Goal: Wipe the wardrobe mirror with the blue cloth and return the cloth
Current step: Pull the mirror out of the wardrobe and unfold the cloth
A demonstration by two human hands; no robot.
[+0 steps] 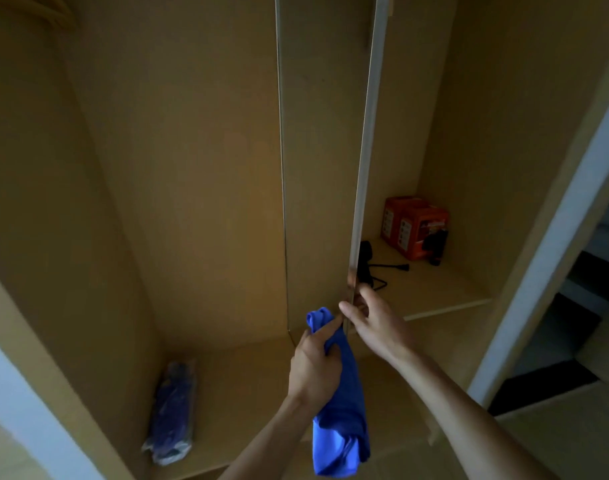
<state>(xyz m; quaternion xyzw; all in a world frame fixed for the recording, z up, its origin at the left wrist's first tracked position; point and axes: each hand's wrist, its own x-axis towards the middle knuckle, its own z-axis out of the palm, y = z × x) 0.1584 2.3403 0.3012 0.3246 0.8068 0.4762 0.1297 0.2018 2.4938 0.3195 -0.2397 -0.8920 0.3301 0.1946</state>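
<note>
At six o'clock in the view, the left hand [313, 370] has its grip clenched round the blue cloth [344, 420]. Its fingers curl about the upper part. A small bunch of cloth pokes out above the fist toward twelve, and the longer rest hangs down toward six beside the forearm. Just at its one o'clock, the right hand [369, 323] grasps the thin edge of a door [365, 168], thumb on one side and fingers on the other, with the forearm stretching in from five o'clock. This door is seen edge-on and runs up to twelve, so its faces hardly show. Behind it stands the open wardrobe [192, 133]. At seven o'clock from the hands, the floor of its left compartment holds a dark bundle [171, 414] in clear plastic wrap. At two o'clock, the right shelf [434, 289] carries orange boxes [414, 226] standing together, with a black cable [386, 268] lying near them.
</note>
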